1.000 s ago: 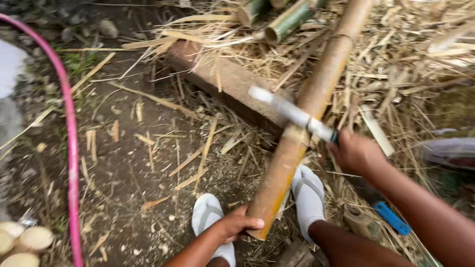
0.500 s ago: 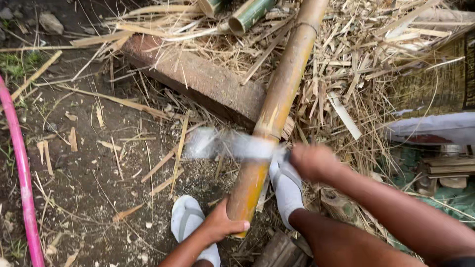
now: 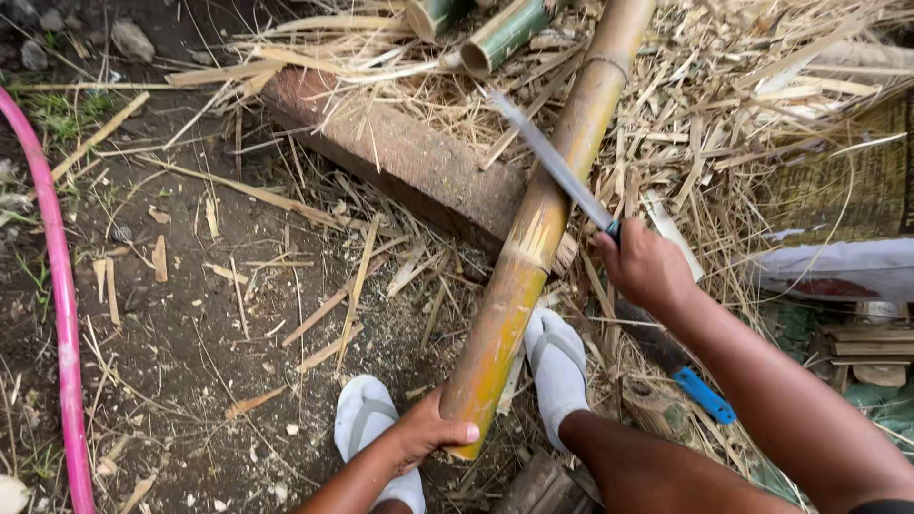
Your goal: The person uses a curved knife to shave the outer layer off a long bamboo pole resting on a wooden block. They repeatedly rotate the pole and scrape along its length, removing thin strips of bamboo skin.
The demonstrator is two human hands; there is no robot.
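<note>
The bamboo pole (image 3: pixel 533 238) lies on a slant, top end running out of the upper edge, lower end down by the feet, its middle propped across a reddish-brown log (image 3: pixel 400 162) lying in the litter. There is a pale, frayed notch in the pole right where it crosses the log. The left hand (image 3: pixel 428 433) is clamped on the yellowish lower end, fingers wrapped round the side and thumb on top, pinning it in place. The right hand (image 3: pixel 645 266) is closed tight round the handle of a long knife (image 3: pixel 552 167), and the grey blade is raised, pointing up and to the left across the pole above the notch; whether the edge touches the bamboo I cannot tell. Two feet in white sandals (image 3: pixel 557 366) sit on either side of the pole's lower end, the right one tucked up against it. A blue-handled tool (image 3: pixel 705 395) lies on the ground under the right forearm. Dry straw and bamboo slivers (image 3: pixel 724 124) are heaped all over the upper right, with cut green bamboo pieces (image 3: pixel 500 38) at the top. A pink hose (image 3: pixel 62 305) curves down the left edge over bare dark soil.
</note>
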